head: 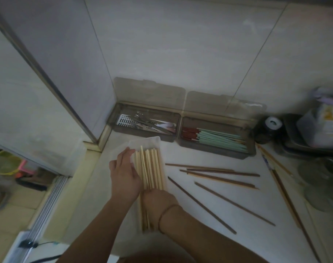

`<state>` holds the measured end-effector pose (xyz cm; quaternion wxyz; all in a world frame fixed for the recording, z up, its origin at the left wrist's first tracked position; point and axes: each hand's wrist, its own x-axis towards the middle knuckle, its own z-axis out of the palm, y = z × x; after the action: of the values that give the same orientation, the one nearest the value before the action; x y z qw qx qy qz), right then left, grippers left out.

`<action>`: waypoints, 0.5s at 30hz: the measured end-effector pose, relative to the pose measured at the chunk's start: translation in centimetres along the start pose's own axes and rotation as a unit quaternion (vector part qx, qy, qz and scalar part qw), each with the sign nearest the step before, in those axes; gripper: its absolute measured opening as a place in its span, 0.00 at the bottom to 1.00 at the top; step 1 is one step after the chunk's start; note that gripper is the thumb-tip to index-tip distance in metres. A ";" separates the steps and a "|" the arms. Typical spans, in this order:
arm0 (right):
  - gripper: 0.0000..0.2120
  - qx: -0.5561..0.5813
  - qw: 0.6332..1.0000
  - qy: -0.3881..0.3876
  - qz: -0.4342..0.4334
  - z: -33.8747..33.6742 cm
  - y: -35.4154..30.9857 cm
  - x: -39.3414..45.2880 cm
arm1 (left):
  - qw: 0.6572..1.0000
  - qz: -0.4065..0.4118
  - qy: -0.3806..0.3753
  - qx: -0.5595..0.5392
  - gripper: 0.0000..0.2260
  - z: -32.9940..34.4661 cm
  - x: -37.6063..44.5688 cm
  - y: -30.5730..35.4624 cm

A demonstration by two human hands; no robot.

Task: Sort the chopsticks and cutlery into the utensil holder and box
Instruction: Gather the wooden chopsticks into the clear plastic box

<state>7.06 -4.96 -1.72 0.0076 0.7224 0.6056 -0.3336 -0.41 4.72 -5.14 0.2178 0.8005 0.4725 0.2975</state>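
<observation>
Hands: left hand [123, 173] lies at lower centre of the frame with fingers fairly straight, pressed flat against the left side of the pale chopsticks; right hand [160, 198] sits just below it with fingers curled down over the near part of the same bundle, though how tightly it grips I cannot tell.
Pale chopsticks [149, 168]: a loose sheaf of light wooden sticks lying lengthwise in a shallow clear tray [142, 141], tips pointing up the frame, near ends running under the right hand.
Handling: likely light, stiff and smooth, so they should roll and fan apart easily; squeezing the bundle from both sides near its middle and tapping the ends level looks safest.
Dark chopsticks [220, 174]: several brown sticks scattered singly on the tabletop [228, 234] right of centre, well apart from both hands, not yet sorted.
Edge sticks [283, 194]: more long brown ones lie along the right side of the frame.
Chopstick box [216, 152]: open brown box at centre right, holding green and red-ended chopsticks [218, 138], above the scattered ones.
Cutlery box [112, 122]: open twin box to its left, holding metal cutlery [148, 124], just above the clear tray.
Lids: both stand propped against the tiled wall [180, 44].
Clutter: a dark jar [266, 130] and containers crowd the right edge.
</observation>
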 end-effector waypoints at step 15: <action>0.09 0.118 0.846 0.440 0.275 0.5 19.8 -14.5 | 0.999 0.032 0.007 0.003 0.21 0.2 0.2 -0.2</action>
<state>23.64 -23.06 -2.81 -0.2534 0.9260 0.2779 -0.0334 -0.30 4.96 -5.35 0.2027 0.8139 0.4486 0.3085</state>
